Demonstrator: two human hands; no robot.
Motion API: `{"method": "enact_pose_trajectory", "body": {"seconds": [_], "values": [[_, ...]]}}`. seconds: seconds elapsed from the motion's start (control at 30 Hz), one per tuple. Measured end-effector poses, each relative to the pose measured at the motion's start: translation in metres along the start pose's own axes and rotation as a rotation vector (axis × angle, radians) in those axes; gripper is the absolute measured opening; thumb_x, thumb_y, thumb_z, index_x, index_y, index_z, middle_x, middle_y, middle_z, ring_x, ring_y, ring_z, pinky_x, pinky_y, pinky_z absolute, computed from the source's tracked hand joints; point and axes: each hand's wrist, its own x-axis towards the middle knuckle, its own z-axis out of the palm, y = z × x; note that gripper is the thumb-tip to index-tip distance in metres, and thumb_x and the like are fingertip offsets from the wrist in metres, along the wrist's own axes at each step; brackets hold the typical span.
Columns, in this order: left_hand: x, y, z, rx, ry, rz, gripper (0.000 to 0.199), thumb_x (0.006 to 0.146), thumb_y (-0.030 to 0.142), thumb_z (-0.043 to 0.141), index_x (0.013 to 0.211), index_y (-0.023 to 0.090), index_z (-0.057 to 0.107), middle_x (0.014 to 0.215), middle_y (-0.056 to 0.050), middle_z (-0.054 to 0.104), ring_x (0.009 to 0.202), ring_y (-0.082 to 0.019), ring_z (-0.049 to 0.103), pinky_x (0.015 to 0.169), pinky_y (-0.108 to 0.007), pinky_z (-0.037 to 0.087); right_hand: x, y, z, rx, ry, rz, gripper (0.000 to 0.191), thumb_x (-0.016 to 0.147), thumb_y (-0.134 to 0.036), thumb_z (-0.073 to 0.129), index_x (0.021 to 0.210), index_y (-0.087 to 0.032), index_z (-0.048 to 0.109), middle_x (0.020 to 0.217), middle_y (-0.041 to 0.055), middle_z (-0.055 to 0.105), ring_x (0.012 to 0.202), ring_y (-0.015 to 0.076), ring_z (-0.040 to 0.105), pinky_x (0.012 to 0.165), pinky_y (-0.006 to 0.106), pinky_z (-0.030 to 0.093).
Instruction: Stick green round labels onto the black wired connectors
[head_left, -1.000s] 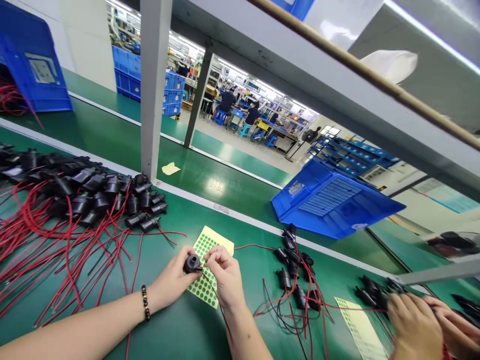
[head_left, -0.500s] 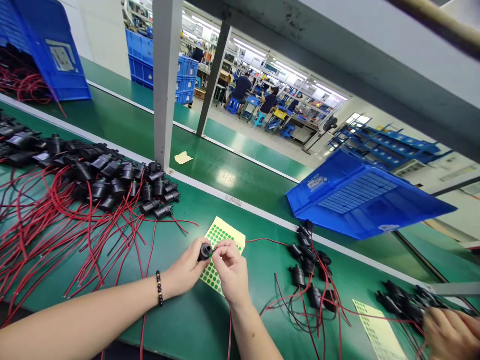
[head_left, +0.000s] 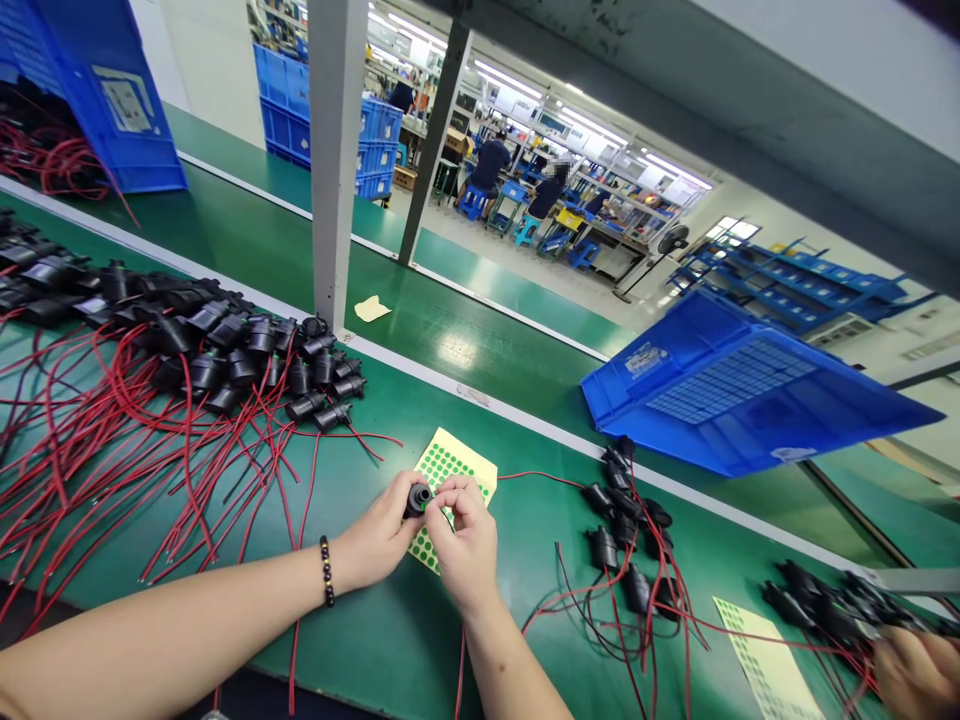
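My left hand (head_left: pixel 381 535) is closed around a small black pump (head_left: pixel 418 498), its round nozzle end turned up toward me. Thumb and forefinger of my right hand (head_left: pixel 466 545) pinch together right at the pump's edge. A tiny green dot sticker (head_left: pixel 426 506) shows at these fingertips against the pump; the fingers partly hide it. Beneath both hands lies a pale yellow sheet of green dot stickers (head_left: pixel 457 458), partly covered by them. A red wire (head_left: pixel 460 665) hangs below my right wrist.
A large heap of black pumps (head_left: pixel 202 330) with red wires fills the left side. A smaller cluster (head_left: pixel 622 520) lies right. Further right are another sticker sheet (head_left: pixel 765 655) and a co-worker's hand (head_left: pixel 919 670). Blue crates (head_left: pixel 720 380) and a grey post (head_left: pixel 334 170) stand behind.
The view has shifted slightly. My hands keep the same hold on the pump, with the right fingertips still at its edge. The co-worker's hand at far right has moved a little.
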Motion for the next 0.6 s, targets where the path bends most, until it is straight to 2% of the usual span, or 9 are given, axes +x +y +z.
{"method": "enact_pose_trajectory", "body": {"seconds": [0.43,0.6], "values": [[-0.0019,-0.0009,0.0006,-0.029,-0.026,-0.013,0.034,0.073,0.006,0.038,0.106,0.018,0.037,0.097,-0.007,0.046,0.091,-0.018,0.046,0.083,-0.037,0.041,-0.0009,-0.0008,0.0024,-0.075,0.009,-0.062,0.013,0.067,-0.009,0.048,0.06,-0.019,0.045,0.081,0.0024,0.048,0.08,0.0158,0.047,0.074,0.031,0.038],[-0.0028,-0.0032,0.0023,0.001,-0.018,0.024,0.034,0.074,0.004,0.037,0.105,0.018,0.037,0.097,-0.007,0.045,0.091,-0.018,0.046,0.083,-0.036,0.041,-0.0005,0.0036,0.0065,0.015,0.021,0.03,0.012,0.064,-0.008,0.047,0.062,-0.019,0.045,0.086,0.0029,0.048,0.086,0.0166,0.047,0.076,0.031,0.038]]}}
